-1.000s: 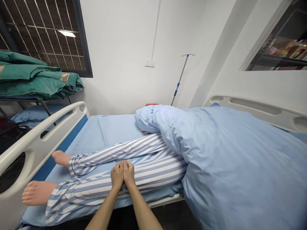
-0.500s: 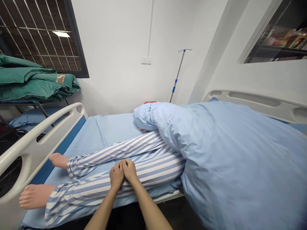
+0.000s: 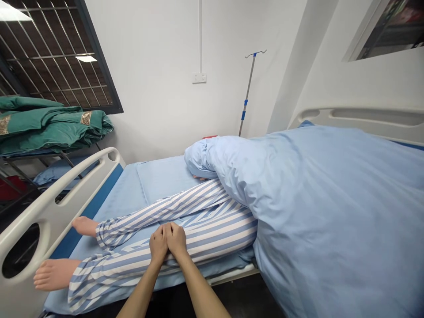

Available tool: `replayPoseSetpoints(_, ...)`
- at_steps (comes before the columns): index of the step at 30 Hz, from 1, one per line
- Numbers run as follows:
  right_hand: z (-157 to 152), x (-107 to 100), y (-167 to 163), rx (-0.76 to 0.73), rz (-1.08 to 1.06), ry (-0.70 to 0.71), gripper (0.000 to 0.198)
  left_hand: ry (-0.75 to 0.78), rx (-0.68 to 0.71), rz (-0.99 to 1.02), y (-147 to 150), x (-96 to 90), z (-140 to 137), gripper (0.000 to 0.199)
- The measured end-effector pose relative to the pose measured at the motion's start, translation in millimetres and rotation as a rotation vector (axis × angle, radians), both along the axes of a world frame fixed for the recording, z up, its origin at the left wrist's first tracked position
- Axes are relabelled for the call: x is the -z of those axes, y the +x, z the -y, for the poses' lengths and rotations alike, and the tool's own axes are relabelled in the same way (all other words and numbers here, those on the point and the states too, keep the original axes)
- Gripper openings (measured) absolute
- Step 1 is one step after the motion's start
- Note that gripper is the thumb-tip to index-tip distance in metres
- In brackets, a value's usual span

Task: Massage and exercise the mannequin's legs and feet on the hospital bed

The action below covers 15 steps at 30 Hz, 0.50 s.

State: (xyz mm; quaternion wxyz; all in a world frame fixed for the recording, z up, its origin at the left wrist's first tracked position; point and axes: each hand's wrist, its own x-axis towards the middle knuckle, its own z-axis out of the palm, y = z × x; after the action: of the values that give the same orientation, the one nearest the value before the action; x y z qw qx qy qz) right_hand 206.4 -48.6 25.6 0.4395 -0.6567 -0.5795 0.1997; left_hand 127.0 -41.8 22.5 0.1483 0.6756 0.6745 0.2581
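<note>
My left hand (image 3: 158, 244) and my right hand (image 3: 176, 240) are side by side, touching, over the nearer knee of a figure lying on the bed. Both are closed with the fingers curled under, so whatever they may hold is hidden. Blue-and-white striped trousers (image 3: 218, 232) cover the figure's legs, which are stretched out and slightly apart. Two bare feet (image 3: 57, 274) stick out of the cuffs at the left. A light blue quilt (image 3: 308, 198) is folded back over the upper body and hangs down the near side of the bed.
A pale footboard (image 3: 46, 198) stands at the left and a headboard (image 3: 367, 121) at the far right. Behind the bed rises an IV pole (image 3: 247, 95). Green folded covers (image 3: 56, 126) lie on a rack under a barred window (image 3: 62, 57). A wall socket (image 3: 199, 78) is behind.
The view has shifted slightly, so the bed ends and window sit differently in the picture. Both hands stay closed together over the same knee.
</note>
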Motion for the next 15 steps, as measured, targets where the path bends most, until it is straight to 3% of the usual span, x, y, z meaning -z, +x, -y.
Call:
replayPoseSetpoints(6,-1.0,-13.0,-2.4,-0.023,-0.009,-0.012,0.032,0.029,-0.015,0.124,-2.7,2.3,-0.3,0.022)
replayPoseSetpoints(15,4.6,4.1,-7.6,-0.030,-0.120,0.022,0.042,0.104,-0.032,0.154,-1.1,4.7,-0.8,0.030)
